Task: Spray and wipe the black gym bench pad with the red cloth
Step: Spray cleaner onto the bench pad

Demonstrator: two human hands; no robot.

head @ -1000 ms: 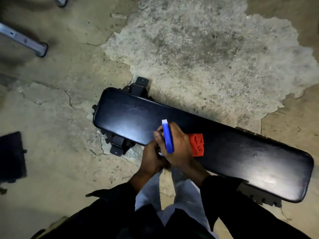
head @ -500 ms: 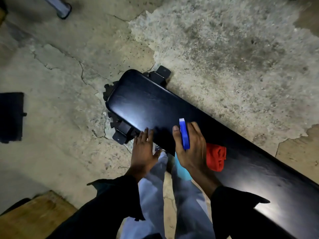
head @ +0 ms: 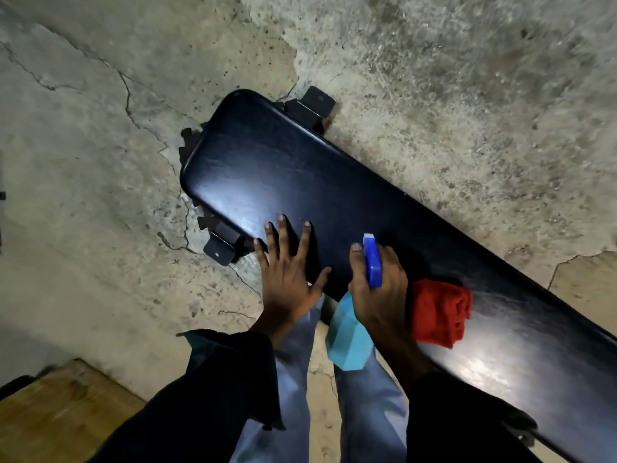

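Observation:
The long black bench pad [head: 300, 182] lies diagonally across the cracked concrete floor, from upper left to lower right. My left hand [head: 287, 275] rests flat on the pad's near edge with its fingers spread and nothing in it. My right hand [head: 379, 289] grips a spray bottle [head: 349, 335] with a light-blue body and a dark-blue nozzle pointing up over the pad. The red cloth [head: 437, 312] lies crumpled on the pad just right of my right hand.
Black metal bench feet [head: 220, 248] stick out under the pad's left end, and another bracket [head: 314, 105] at its far side. A wooden board [head: 56, 412] lies at the lower left. My legs in light trousers stand close against the pad.
My left hand let go near the bottle and now lies flat and spread on the pad. The view has shifted closer to the pad's left end. My right hand still holds the bottle.

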